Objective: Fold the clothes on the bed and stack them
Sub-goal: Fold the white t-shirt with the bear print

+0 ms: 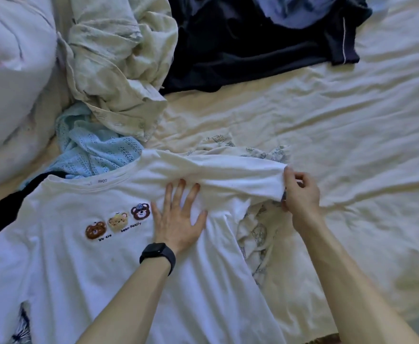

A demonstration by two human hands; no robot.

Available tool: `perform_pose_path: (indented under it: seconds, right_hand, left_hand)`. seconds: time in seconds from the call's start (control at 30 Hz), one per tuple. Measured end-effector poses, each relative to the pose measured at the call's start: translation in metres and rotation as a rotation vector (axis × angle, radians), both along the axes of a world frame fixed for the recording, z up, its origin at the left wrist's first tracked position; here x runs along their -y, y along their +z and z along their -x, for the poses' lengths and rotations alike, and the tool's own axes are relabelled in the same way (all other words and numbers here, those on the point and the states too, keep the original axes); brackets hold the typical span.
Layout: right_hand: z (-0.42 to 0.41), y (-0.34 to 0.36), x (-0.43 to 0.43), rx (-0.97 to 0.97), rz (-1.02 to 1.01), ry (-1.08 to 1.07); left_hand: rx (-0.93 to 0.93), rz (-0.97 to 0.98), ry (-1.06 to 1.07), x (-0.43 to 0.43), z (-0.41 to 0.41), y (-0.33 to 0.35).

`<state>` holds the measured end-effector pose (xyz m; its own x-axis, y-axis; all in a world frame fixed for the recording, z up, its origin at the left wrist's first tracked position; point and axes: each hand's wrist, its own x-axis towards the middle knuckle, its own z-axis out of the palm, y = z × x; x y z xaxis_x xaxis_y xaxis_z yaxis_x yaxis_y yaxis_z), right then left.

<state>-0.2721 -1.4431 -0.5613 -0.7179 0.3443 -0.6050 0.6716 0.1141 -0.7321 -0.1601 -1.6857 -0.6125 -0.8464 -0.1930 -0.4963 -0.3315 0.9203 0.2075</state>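
Observation:
A white T-shirt (84, 264) with three bear faces on its chest lies face up on the bed, neck pointing away from me. My left hand (178, 217), a black watch on its wrist, presses flat with spread fingers on the shirt near the right shoulder. My right hand (300, 194) pinches the cuff end of the shirt's right sleeve (228, 172), which is stretched out to the right. A white printed garment (258, 232) lies partly under the sleeve.
A light blue knit (97, 150) lies just beyond the collar, a crumpled cream shirt (119, 65) behind it, and a dark navy garment (240, 45) with a blue piece at the back. A pillow (10, 83) fills the left. Wrinkled cream sheet (352, 120) spreads right.

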Motion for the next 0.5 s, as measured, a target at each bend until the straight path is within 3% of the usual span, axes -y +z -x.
perform_pose_path:
  seconds: [0.07, 0.13, 0.23, 0.3, 0.37, 0.5]
  right_hand:
    - [0.000, -0.003, -0.013, 0.057, 0.323, -0.114]
    - [-0.006, -0.006, -0.029, 0.105, 0.540, -0.110]
    - [-0.018, -0.006, -0.042, 0.119, 0.555, 0.042]
    - [-0.019, -0.002, -0.040, 0.067, 0.490, 0.212]
    - [-0.013, 0.003, -0.036, -0.018, 0.484, 0.332]
    - [0.000, 0.005, -0.021, -0.136, 0.170, 0.638]
  left_hand:
    - [-0.009, 0.009, 0.053, -0.006, 0.015, 0.015]
    - [-0.203, -0.006, 0.024, -0.015, 0.035, 0.032]
    - [-0.490, -0.081, -0.211, -0.040, 0.073, 0.050]
    - [-0.373, -0.151, -0.388, -0.063, 0.105, 0.059]
    - [-0.139, -0.161, -0.510, -0.080, 0.134, 0.058]
    - [-0.011, -0.246, -0.455, -0.079, 0.172, 0.056]
